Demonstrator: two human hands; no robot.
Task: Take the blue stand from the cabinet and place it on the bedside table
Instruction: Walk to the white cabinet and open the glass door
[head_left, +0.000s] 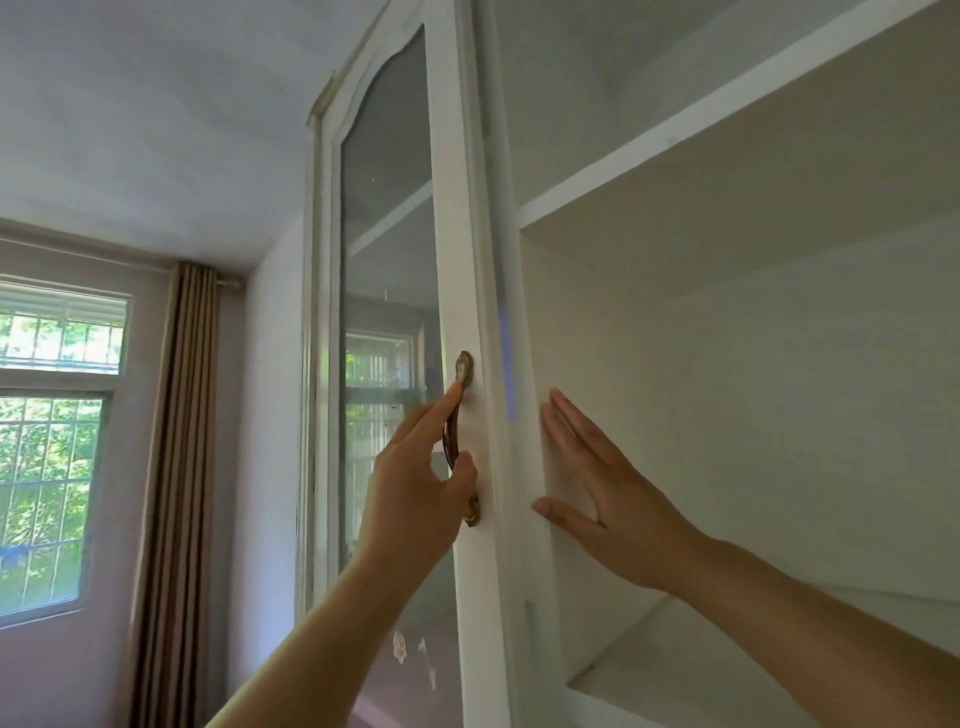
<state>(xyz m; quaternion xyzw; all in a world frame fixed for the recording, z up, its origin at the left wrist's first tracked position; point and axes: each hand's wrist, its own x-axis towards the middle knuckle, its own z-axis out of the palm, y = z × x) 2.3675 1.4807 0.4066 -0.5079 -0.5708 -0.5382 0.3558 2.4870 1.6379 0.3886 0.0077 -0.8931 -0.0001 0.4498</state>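
Note:
A tall white cabinet (524, 312) fills the right half of the view. Its glass-paned door (395, 260) stands on the left with a brass handle (460, 441). My left hand (421, 483) holds that handle, thumb and fingers curled round it and the forefinger lying along it. My right hand (602, 483) lies flat with straight fingers against the inner side wall of the open compartment (753, 415). A pale blue strip (510, 364) shows along the frame edge between door and compartment. No blue stand is in view.
White shelves (727, 104) divide the cabinet above and below the open compartment. To the left are a barred window (52, 467) and a brown curtain (176, 493) against a pale wall.

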